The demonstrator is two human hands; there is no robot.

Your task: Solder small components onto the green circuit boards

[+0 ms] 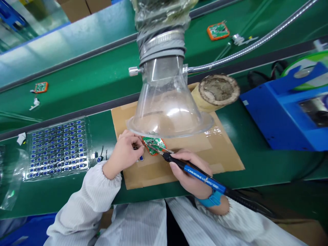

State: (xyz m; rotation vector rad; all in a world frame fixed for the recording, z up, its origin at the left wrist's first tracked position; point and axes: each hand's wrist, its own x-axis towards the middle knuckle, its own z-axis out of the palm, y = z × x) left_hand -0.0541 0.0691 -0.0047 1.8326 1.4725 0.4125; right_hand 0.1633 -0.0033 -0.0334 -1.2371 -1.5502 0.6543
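My right hand [188, 172] wraps round a blue and black soldering iron [205, 178], with a thin metal tube beside its tip. The tip reaches a green circuit board [154, 145] in an orange frame, lying on a cardboard sheet [179, 171]. At the board's left edge, the fingers of my left hand [128, 148] are pinched together. A small blue component [141, 158] shows just below the thumb and seems held there; the fingers hide most of it. Whether the iron's tip touches the board is too fine to tell.
A clear fume hood [166, 112] hangs low over the board. Left stands a plastic tray [88, 143] of blue components; a loose one with wires [99, 159] lies beside it. A crusted round container [205, 97] and a blue machine [266, 116] stand right. Orange-framed boards [217, 31] lie behind.
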